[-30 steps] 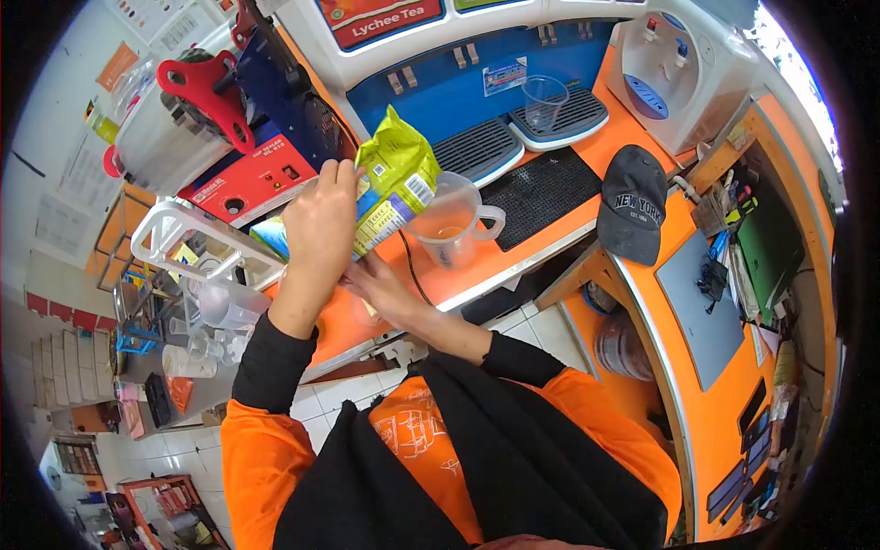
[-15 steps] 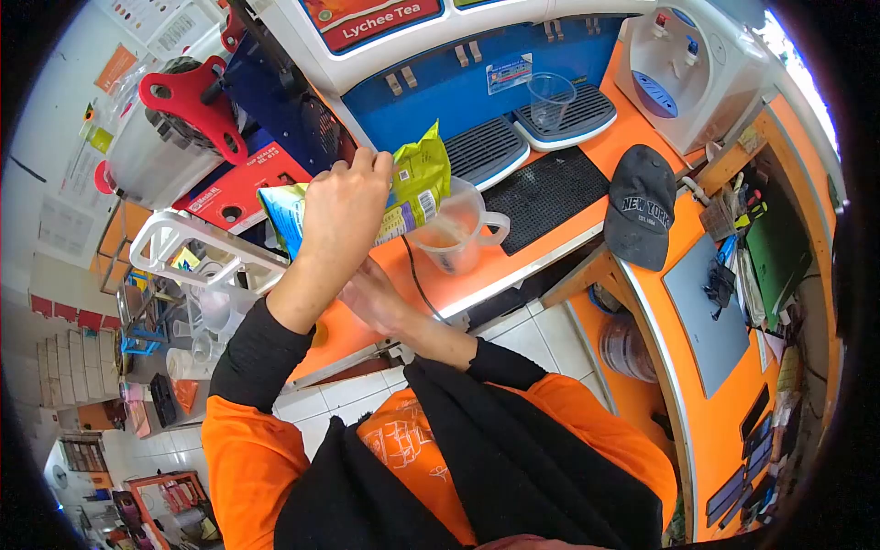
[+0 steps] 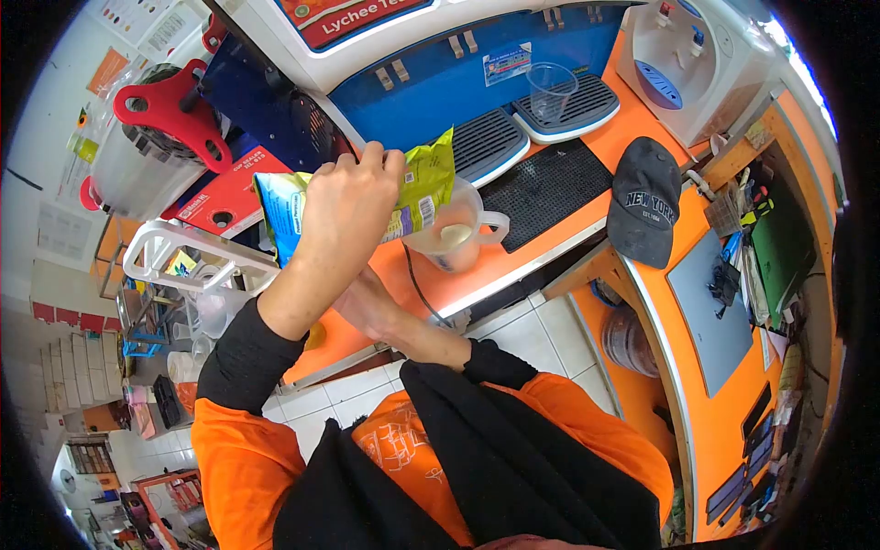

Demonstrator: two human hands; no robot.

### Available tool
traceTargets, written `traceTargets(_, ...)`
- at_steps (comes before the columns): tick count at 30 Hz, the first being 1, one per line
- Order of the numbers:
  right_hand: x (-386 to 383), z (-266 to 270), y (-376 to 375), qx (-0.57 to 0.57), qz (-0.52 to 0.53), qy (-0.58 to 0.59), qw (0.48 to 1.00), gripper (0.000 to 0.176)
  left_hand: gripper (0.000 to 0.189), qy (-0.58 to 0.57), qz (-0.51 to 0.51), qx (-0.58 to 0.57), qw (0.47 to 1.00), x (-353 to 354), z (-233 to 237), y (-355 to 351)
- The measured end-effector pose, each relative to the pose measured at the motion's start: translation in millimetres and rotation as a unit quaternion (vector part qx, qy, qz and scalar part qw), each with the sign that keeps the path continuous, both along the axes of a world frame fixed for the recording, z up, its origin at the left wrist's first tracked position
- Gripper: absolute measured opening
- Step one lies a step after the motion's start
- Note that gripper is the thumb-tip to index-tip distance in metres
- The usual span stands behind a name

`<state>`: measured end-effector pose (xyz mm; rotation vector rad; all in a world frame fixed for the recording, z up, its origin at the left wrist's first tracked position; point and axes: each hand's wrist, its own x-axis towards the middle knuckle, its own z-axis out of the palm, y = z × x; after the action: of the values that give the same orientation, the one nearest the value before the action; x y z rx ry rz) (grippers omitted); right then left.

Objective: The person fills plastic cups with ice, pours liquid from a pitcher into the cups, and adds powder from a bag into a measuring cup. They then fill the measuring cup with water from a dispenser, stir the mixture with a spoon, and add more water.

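Head cam: left hand [image 3: 353,206] raised, clamped on one tilted packet [image 3: 424,181] over one measuring jug [image 3: 456,243]; right hand [image 3: 367,307] low, grip unclear.

glossy foil packet [image 3: 423,188], clear plastic jug [image 3: 456,229], matt cloth cap [image 3: 645,199]

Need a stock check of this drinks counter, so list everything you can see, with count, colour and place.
packet: one, green-yellow and blue, tilted over the jug
jug: one, clear, on the orange counter, something pale in the bottom
drip trays: two, grey, at the counter's back
cup: one, clear, on the right-hand tray
mat: one, black, beside the jug
cap: one, dark, at the counter's corner
water dispenser: one, white, back right
left hand: grips the packet
right hand: low, partly hidden under the left forearm
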<state>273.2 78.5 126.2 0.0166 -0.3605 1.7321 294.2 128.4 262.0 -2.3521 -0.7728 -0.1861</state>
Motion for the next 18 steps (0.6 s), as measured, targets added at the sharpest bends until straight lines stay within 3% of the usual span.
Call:
traceTargets(11, 11, 4, 0, -0.007, 0.004, -0.012, 1.0, 0.053, 0.013, 0.044, 0.009, -0.001, 0.999, 14, 7, 0)
traceTargets(18, 16, 13, -4, -0.016, -0.005, -0.036, 0.999, 0.055, 0.012, 0.014, 0.0, -0.016, 1.0, 8, 3, 4)
